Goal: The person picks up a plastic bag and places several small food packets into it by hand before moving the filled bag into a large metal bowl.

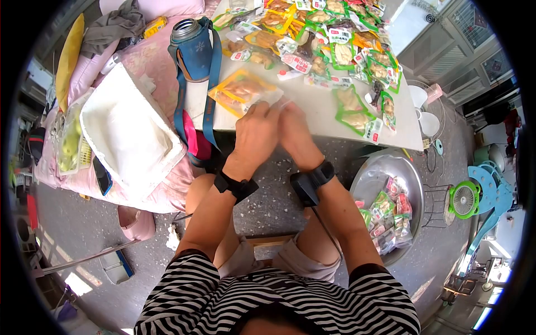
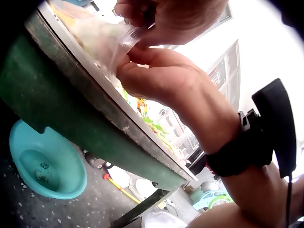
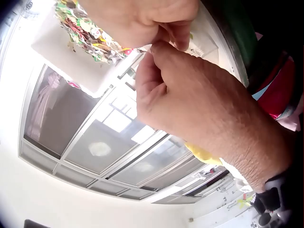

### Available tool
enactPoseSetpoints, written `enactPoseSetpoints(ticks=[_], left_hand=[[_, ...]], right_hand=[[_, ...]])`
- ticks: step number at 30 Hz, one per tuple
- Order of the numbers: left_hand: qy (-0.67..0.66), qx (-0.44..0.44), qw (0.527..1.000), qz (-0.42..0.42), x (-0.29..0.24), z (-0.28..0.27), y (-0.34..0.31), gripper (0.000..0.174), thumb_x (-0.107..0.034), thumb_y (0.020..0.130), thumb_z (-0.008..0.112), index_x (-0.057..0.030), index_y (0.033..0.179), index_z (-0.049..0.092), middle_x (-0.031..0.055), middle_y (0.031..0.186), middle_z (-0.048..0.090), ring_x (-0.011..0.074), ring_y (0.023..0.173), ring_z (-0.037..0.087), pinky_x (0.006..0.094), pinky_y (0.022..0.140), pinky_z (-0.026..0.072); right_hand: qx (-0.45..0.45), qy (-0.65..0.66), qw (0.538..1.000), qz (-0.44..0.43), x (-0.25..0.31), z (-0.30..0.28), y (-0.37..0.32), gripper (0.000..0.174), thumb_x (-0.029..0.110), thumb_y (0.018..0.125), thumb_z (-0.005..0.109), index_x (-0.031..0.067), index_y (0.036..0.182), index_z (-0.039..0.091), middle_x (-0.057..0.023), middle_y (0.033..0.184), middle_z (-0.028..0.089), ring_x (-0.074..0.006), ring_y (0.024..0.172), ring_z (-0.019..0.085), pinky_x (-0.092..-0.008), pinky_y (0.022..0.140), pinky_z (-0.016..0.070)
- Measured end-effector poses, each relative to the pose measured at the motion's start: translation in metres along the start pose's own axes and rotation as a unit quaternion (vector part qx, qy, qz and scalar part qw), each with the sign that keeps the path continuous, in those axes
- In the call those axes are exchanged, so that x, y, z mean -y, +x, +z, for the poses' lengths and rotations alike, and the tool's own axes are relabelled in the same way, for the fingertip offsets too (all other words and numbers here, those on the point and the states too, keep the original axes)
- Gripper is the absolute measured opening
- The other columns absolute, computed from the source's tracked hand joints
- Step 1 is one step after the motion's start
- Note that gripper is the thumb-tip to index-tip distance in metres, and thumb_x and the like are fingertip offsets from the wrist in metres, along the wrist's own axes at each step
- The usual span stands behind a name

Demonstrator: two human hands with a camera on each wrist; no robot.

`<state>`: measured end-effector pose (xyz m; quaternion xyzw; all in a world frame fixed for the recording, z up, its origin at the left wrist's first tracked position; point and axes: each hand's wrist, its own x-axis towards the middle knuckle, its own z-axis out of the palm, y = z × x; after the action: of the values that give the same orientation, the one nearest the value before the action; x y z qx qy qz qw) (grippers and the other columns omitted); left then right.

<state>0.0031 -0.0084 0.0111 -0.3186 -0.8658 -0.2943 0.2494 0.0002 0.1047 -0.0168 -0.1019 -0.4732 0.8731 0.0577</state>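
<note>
Both of my hands work at the clear end of an orange-edged plastic food pouch (image 1: 241, 92), close to the table's front edge. The pouch has brownish contents showing through it. My left hand (image 1: 257, 131) pinches the clear end with thumb and curled fingers. Right beside it, slightly blurred, my right hand (image 1: 296, 131) pinches the same edge. In the left wrist view, the clear plastic edge (image 2: 127, 43) runs between the fingertips of both hands. The right wrist view has the hands overlapping, with fingertips close together and most of the pouch hidden.
Many sealed food packets (image 1: 340, 47) cover the back of the white table (image 1: 223, 117). A blue bottle (image 1: 192, 53) with a strap stands left of the pouch. A white foam box (image 1: 131, 131) lies further left. More packets sit in a metal basin (image 1: 413, 184) at floor right.
</note>
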Motion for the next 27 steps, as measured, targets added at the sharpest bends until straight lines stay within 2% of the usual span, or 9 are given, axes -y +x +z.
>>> enactPoseSetpoints(ticks=[2,5,8,12,15,18,20,24,27], left_hand=[[-0.019,0.005,1.000,-0.011,0.001,-0.003,0.001,0.009,-0.006,0.073,0.061,-0.0043,0.081,0.060,0.0114,0.079,0.054,0.0322,0.077,0.060,0.0421,0.061,0.0514],[-0.047,0.036,0.998,-0.033,0.005,-0.003,0.000,0.009,-0.011,0.075,0.064,-0.0043,0.080,0.060,0.0124,0.080,0.055,0.0330,0.077,0.061,0.0430,0.062,0.0512],[-0.018,0.067,0.997,-0.033,0.005,-0.001,-0.004,0.024,-0.013,0.069,0.075,-0.0048,0.087,0.063,0.0125,0.080,0.058,0.0333,0.078,0.061,0.0419,0.064,0.0493],[0.012,0.103,0.994,-0.040,-0.001,0.005,-0.005,0.036,-0.018,0.064,0.080,-0.0040,0.091,0.062,0.0129,0.084,0.058,0.0336,0.079,0.061,0.0424,0.066,0.0496],[0.039,0.110,0.992,-0.039,-0.005,0.006,-0.004,0.045,-0.018,0.061,0.082,-0.0044,0.097,0.059,0.0137,0.088,0.058,0.0348,0.082,0.060,0.0428,0.068,0.0495],[0.084,0.123,0.988,-0.032,-0.011,0.006,-0.002,0.053,-0.014,0.059,0.083,-0.0059,0.103,0.056,0.0145,0.093,0.057,0.0370,0.089,0.058,0.0438,0.072,0.0489],[0.084,0.081,0.993,0.013,-0.011,0.009,-0.003,0.038,-0.007,0.068,0.074,-0.0050,0.103,0.057,0.0151,0.089,0.056,0.0363,0.084,0.057,0.0441,0.069,0.0485],[0.068,0.013,0.995,0.067,-0.010,0.014,0.000,0.019,0.000,0.077,0.062,-0.0039,0.095,0.064,0.0134,0.080,0.056,0.0351,0.074,0.058,0.0439,0.063,0.0477],[0.064,0.010,0.996,0.069,-0.012,0.011,0.002,0.017,0.001,0.078,0.061,-0.0029,0.094,0.067,0.0140,0.077,0.056,0.0357,0.071,0.058,0.0443,0.061,0.0462]], right_hand=[[0.043,-0.082,0.996,-0.011,0.016,-0.009,-0.007,0.017,0.003,0.089,0.051,-0.0030,0.101,0.061,-0.0083,0.084,0.064,-0.0156,0.074,0.063,-0.0269,0.060,0.0513],[-0.016,-0.254,0.967,-0.008,0.052,-0.020,-0.017,0.018,0.013,0.091,0.055,-0.0024,0.097,0.063,-0.0055,0.074,0.062,-0.0145,0.063,0.062,-0.0269,0.054,0.0495],[-0.114,-0.346,0.921,-0.141,0.059,-0.050,-0.007,0.028,0.025,0.092,0.059,-0.0031,0.094,0.064,-0.0056,0.067,0.063,-0.0144,0.056,0.061,-0.0273,0.051,0.0493],[-0.125,-0.416,0.896,-0.094,0.043,-0.055,0.014,0.034,0.028,0.088,0.063,-0.0055,0.090,0.063,-0.0083,0.071,0.064,-0.0148,0.057,0.062,-0.0286,0.054,0.0499],[-0.074,-0.436,0.877,-0.188,0.006,-0.066,0.039,0.025,0.019,0.084,0.067,-0.0049,0.091,0.062,-0.0082,0.072,0.063,-0.0146,0.056,0.060,-0.0288,0.050,0.0499],[-0.056,-0.178,0.980,-0.075,0.033,-0.043,0.027,0.021,0.009,0.080,0.069,-0.0048,0.093,0.062,-0.0092,0.073,0.063,-0.0139,0.054,0.059,-0.0277,0.044,0.0487],[-0.071,-0.101,0.990,-0.067,0.041,-0.042,0.026,0.020,0.004,0.078,0.068,-0.0057,0.093,0.061,-0.0096,0.073,0.062,-0.0131,0.052,0.057,-0.0257,0.040,0.0466],[-0.086,-0.093,0.991,-0.031,0.041,-0.048,0.023,0.032,0.023,0.082,0.070,-0.0079,0.086,0.063,-0.0107,0.064,0.061,-0.0145,0.048,0.057,-0.0267,0.040,0.0481],[-0.020,-0.204,0.978,0.035,0.051,-0.050,0.004,0.060,0.048,0.080,0.067,-0.0116,0.078,0.063,-0.0154,0.063,0.064,-0.0201,0.053,0.064,-0.0289,0.044,0.0517]])
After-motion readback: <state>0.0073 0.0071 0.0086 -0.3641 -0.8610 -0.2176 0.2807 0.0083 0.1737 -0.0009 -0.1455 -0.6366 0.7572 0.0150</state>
